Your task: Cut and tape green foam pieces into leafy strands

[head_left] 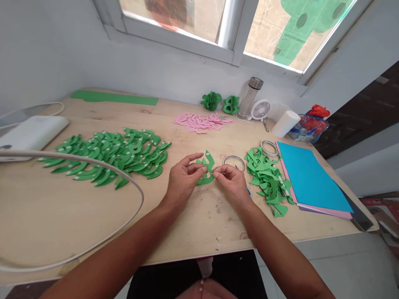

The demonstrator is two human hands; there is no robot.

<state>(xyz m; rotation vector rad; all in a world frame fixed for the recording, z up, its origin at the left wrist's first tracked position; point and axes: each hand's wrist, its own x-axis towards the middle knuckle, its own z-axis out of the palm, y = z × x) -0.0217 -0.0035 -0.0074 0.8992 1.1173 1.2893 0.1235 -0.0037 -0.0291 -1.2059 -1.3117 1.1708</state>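
Near the front middle of the table, my left hand (188, 176) pinches a curved green paper cutout (209, 160) between thumb and fingers. A small white patch shows at its upper tip. My right hand (230, 180) closes thumb and fingertips on the right edge of the same cutout. Just beyond my right hand lies a roll of tape (234, 162), partly covered by the hand. A bit of blue (249, 191) peeks out beside the right wrist. To the left spreads a large pile of similar green cutouts (115, 155), many with white patches.
Green paper scraps (269, 178), another tape roll (269, 148) and blue paper sheets (311, 176) lie at right. Pink cutouts (199, 122), green paper balls (211, 101), a bottle (249, 97) and a small fan (260, 109) sit behind. A white cable (137, 189) loops across the left.
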